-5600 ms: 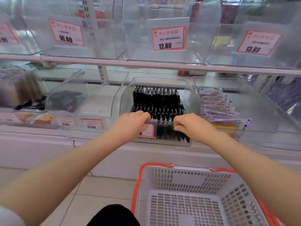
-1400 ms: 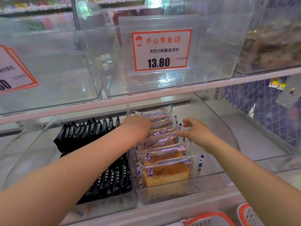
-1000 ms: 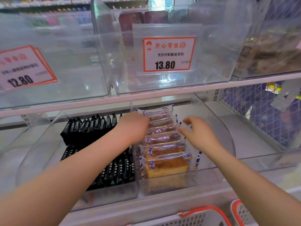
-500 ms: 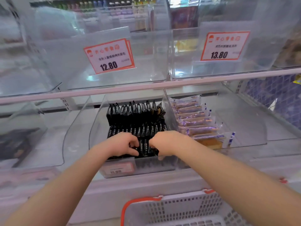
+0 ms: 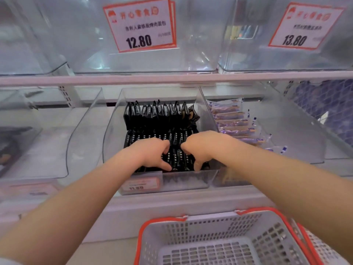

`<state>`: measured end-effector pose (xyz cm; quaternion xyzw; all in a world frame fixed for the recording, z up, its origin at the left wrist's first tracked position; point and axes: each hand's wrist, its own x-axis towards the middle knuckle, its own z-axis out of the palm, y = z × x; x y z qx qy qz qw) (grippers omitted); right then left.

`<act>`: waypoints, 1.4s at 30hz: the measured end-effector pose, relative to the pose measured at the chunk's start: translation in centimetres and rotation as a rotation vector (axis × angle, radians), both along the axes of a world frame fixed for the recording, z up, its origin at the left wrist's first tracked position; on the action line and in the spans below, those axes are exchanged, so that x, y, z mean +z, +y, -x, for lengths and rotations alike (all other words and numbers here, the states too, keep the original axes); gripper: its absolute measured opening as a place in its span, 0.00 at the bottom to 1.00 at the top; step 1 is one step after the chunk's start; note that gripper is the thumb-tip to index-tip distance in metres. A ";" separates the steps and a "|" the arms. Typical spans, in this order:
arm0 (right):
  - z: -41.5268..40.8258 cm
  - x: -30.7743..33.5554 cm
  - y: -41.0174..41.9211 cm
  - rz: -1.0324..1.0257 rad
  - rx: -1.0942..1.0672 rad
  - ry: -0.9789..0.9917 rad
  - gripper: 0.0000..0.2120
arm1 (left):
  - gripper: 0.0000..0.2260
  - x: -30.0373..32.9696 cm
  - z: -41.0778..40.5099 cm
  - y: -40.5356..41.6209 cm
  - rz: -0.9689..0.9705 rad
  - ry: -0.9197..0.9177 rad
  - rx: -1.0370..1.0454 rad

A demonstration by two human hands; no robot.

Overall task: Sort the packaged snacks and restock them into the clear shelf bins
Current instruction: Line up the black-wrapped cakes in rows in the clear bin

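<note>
While both hands reach into the clear plastic shelf bin (image 5: 112,134), left hand (image 5: 150,153) and right hand (image 5: 200,148) curl round upright black foil snack packets (image 5: 158,115) near its front edge.

A shop: clear shelf bins (image 5: 112,131) of packaged snacks (image 5: 158,119) carry orange-framed price tags (image 5: 140,25), and a shopping basket (image 5: 219,243) stands below.

The bins (image 5: 112,131) were seen to be clear, glossy plastic. The black snack packets (image 5: 158,115) were wrapped in shiny film. The basket (image 5: 210,243) was matt grey plastic, perforated, with orange rim.
</note>
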<state>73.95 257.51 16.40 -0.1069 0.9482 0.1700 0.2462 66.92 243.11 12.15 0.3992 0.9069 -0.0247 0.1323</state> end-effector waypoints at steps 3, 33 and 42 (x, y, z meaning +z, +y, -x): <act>-0.1 -0.1 -0.1 -0.104 0.004 -0.069 0.40 | 0.21 -0.2 0.1 -0.1 -0.021 0.018 -0.002; 2.6 -4.6 -4.6 0.427 0.161 0.224 0.22 | 0.33 5.3 0.1 -4.9 0.522 0.138 -0.018; 2.0 -4.4 -3.0 0.464 0.141 0.205 0.25 | 0.24 3.2 -0.3 -4.8 0.565 0.284 -0.099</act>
